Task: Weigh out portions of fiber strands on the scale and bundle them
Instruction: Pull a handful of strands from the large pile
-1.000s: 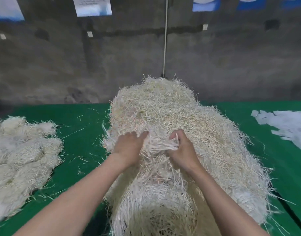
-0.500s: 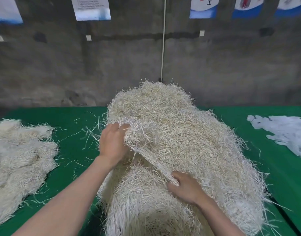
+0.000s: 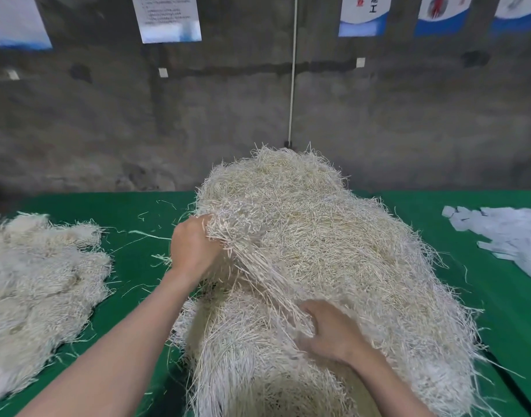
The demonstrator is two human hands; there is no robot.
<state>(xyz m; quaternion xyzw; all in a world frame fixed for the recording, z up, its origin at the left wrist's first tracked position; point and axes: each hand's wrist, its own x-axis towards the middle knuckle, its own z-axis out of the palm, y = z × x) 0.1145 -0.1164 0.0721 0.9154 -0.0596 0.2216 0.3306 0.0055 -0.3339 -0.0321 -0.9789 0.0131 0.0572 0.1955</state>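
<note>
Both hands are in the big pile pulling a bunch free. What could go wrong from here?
The bunch stretched between the left hand and right hand looks tangled into the big pile; a hard pull may drag extra strands along and skew the portion.
Stray strands already lie on the green cloth; more will likely shed there and could drift into the smaller pile at left.

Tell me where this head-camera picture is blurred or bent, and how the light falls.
Head view: the right hand is smeared by motion, the left hand sharper; the smaller fiber pile goes soft at the left edge; the wall posters are too blurred to read; the far edge of the green table bows from the wide lens; light is flat on the big fiber heap, no glare.
</note>
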